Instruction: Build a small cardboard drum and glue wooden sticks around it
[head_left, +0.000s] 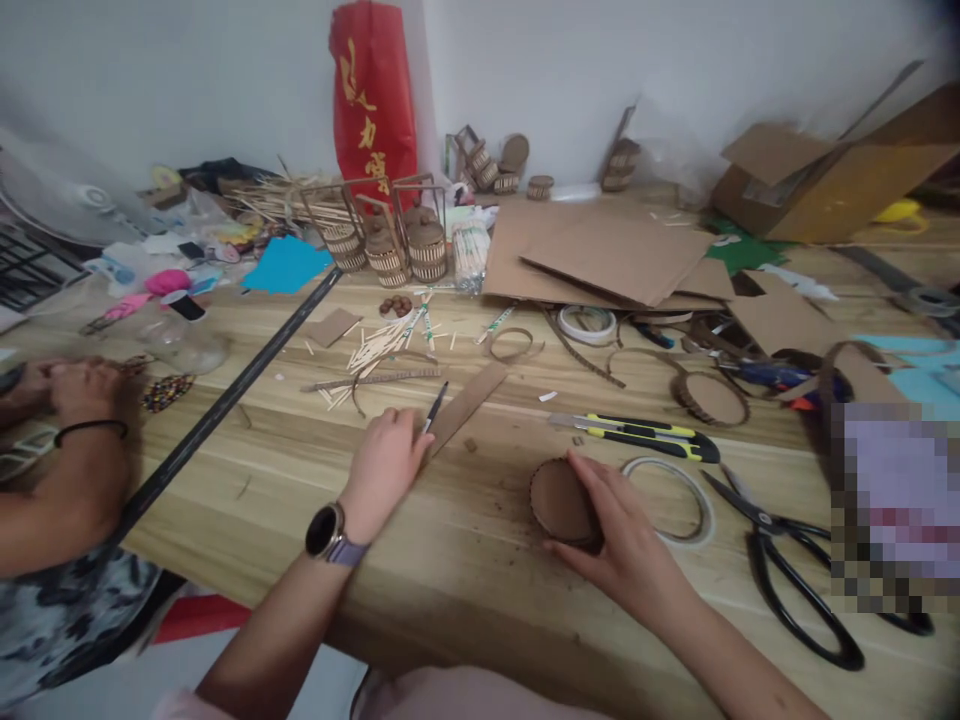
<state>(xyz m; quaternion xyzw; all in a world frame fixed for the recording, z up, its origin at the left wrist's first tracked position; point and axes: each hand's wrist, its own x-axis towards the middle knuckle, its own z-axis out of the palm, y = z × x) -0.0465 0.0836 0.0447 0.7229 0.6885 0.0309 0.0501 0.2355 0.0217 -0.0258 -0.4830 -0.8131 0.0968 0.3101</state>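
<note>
Cardboard round point(562, 498) just nearside of utility knife point(645, 437); one edge hidden behind right hand point(624, 520), fingers curled, gripping. Left hand point(385, 452), left of knife, pinches pen point(436, 405), lower end hidden.

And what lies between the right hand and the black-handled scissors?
In the head view, a white ring lies between the right hand and the scissors.

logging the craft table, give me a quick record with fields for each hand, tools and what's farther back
left hand: holds a pen beside a cardboard strip
right hand: grips a round cardboard piece
tools: utility knife, scissors
beside right hand: white ring
farther back: small baskets, red bag, cardboard sheets
other person: hands at far left
</note>
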